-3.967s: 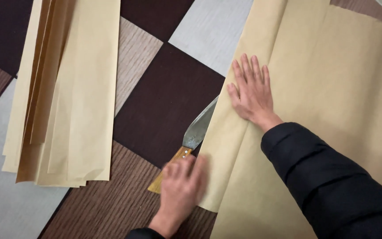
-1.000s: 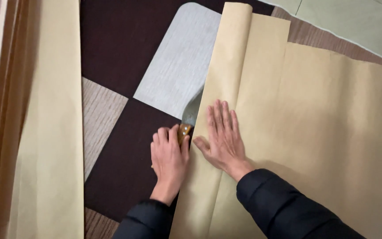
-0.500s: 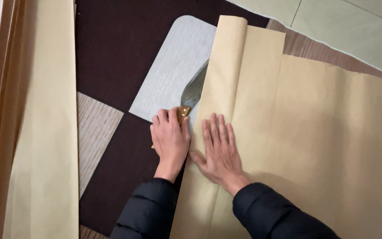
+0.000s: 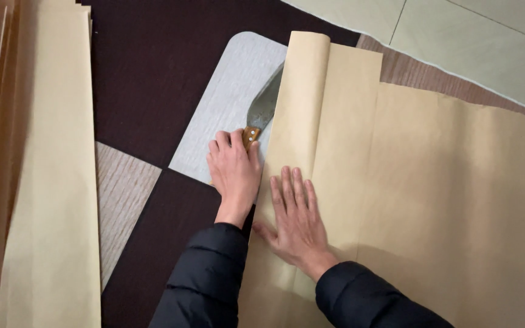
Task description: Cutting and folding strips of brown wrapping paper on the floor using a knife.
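Your left hand point(image 4: 234, 173), fingers clamped on wooden-handled broad steel knife point(image 4: 262, 109); your right hand point(image 4: 296, 222), fingers apart, flat on folded tan kraft paper sheet point(image 4: 432, 200).

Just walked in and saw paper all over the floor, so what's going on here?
A person kneels over a large folded sheet of tan kraft paper. The left hand grips a wooden-handled knife, its grey blade tucked into the paper's fold. The right hand lies flat, pressing the sheet down. A stack of tan paper strips lies to the left on the checkered brown and grey carpet.
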